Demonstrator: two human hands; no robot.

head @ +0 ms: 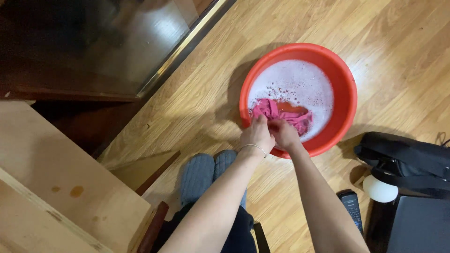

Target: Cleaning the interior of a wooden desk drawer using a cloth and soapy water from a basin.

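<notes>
While both forearms reach forward from the bottom edge, the left hand (pixel 257 135) and the right hand (pixel 284 134) meet at the near rim of a round red basin (pixel 344 84) that sits on the wooden floor (pixel 398 47). Each hand is curled tight, fingers closed on a bunch of wet pink cloth (pixel 281 112), which lies half sunk against the basin's near left wall, its bulk spreading toward the middle. White suds (pixel 300 79) cover the far half of the water, and a patch of bare reddish water shows just beyond the cloth. A thin bracelet (pixel 255 147) circles the left wrist. Below the hands, two feet in grey socks (pixel 206 171) rest side by side on the floor, close to the basin's near left edge. To the right, near the basin but apart from it, lies a black bag (pixel 408 157) with straps, a white ball-shaped thing (pixel 379 189) tucked under its edge, and a dark flat box (pixel 422 225) in the corner; a black remote control (pixel 351 208) lies on the floor just beside the right forearm. To the left, a pale wooden board (pixel 56 187) with a few brown stains fills the lower corner, and a dark glossy panel with a metal edge strip (pixel 187 44) runs diagonally across the top left. Open floor lies beyond the basin, toward the top right.
</notes>
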